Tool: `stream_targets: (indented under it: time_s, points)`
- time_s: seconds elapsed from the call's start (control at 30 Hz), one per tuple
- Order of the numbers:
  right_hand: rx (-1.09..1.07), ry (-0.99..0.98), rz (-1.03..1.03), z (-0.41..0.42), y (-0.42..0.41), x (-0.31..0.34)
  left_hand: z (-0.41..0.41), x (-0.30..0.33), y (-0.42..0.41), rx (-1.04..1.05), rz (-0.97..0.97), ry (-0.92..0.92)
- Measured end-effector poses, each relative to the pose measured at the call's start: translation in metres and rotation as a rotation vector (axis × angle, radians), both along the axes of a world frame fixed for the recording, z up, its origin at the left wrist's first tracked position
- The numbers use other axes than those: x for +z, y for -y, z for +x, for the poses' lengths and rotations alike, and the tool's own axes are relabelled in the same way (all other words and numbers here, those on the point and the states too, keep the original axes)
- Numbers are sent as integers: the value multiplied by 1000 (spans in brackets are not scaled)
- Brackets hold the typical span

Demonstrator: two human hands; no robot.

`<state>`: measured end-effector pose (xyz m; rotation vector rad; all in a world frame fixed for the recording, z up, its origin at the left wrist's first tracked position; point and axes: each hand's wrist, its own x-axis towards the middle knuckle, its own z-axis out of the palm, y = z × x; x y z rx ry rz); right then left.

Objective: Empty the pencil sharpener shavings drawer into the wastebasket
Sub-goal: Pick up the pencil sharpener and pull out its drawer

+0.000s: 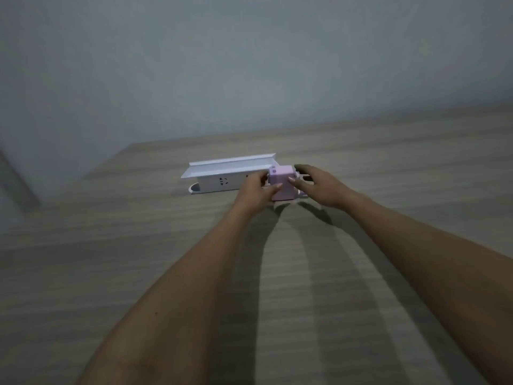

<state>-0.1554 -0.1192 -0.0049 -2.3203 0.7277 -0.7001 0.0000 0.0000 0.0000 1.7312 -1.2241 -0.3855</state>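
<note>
We are reaching both bare arms forward over a wood-grain tabletop [361, 168] toward a small pink pencil sharpener [281, 182] that is sitting on it near the far edge, close to a pale wall [249, 65]. Our left hand [254, 191] is touching the sharpener's left side, its fingers [262, 177] curling round the body with the thumb lying against the near face, so it is gripping the sharpener. Our right hand [319, 187] is resting against the sharpener's right side, thumb on the top edge, with its fingers [304, 170] spreading loosely open behind it rather than closing on anything. Something pale is showing low at the sharpener's right, under this hand, but we are unable to tell what it is. Just left of the sharpener a white power strip box [222, 176] is lying lengthwise, its flat lid overhanging and a socket face turning toward us. The picture is dim and slightly blurred
</note>
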Motion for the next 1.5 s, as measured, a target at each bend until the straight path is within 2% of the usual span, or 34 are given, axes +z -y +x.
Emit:
stream_targets:
  time_s: [0.17, 0.43, 1.0, 1.27, 1.5]
  points:
    - [34, 66, 26, 6, 8, -13, 6, -11, 17, 17, -27, -71]
    - [5, 102, -1, 2, 5, -8, -4, 1, 7, 115, -38, -39]
    - [132, 182, 62, -49, -125, 46, -45, 48, -128, 154, -124, -30]
    - [209, 183, 107, -78, -185, 41, -73, 34, -189, 167, -155, -46]
    - [201, 165, 128, -91, -201, 11, -91, 6, -211, 189, -135, -75]
